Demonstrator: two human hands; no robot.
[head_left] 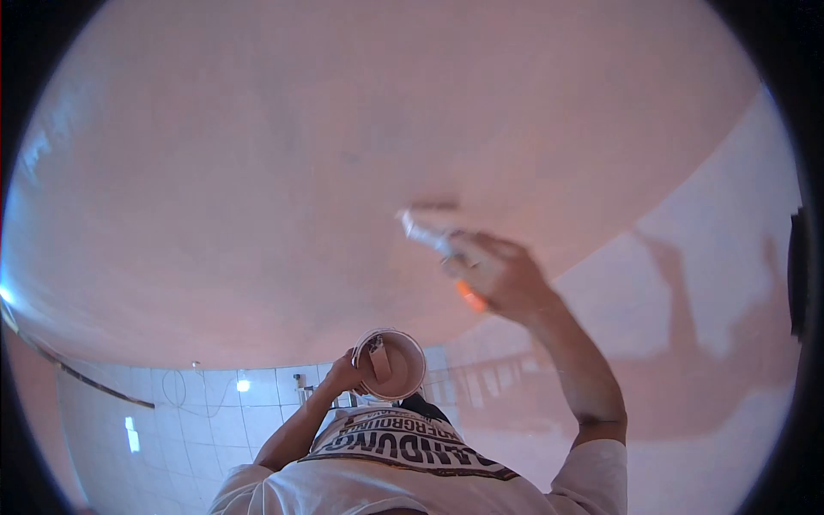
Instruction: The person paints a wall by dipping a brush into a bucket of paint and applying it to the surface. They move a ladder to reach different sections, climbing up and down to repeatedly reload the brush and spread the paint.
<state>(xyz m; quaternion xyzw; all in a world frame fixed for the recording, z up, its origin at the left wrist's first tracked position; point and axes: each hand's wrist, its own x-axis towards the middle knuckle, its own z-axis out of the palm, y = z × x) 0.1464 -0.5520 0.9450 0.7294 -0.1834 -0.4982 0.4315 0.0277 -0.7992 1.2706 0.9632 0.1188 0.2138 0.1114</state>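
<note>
My right hand [505,276] is wrapped round a paintbrush [422,230], raised in front of a pinkish wall [283,172]. Its orange handle end [470,296] sticks out below my fingers, and the pale brush head lies right at the wall surface, slightly blurred. Held low before my chest, a round white bucket [417,360] is gripped at its left side by my left hand [345,374]. Pinkish paint [400,371] shows inside it, along with a flat, pale, scraper-like piece [379,360] leaning against the wall of the bucket.
To the right, a paler wall [730,197] carries shadows of an arm and a ladder-like shape [498,378]. White floor tiles [257,421] lie far below at the left, with a thin looped cable [174,390] on them. A dark strip [94,382] runs along the left edge.
</note>
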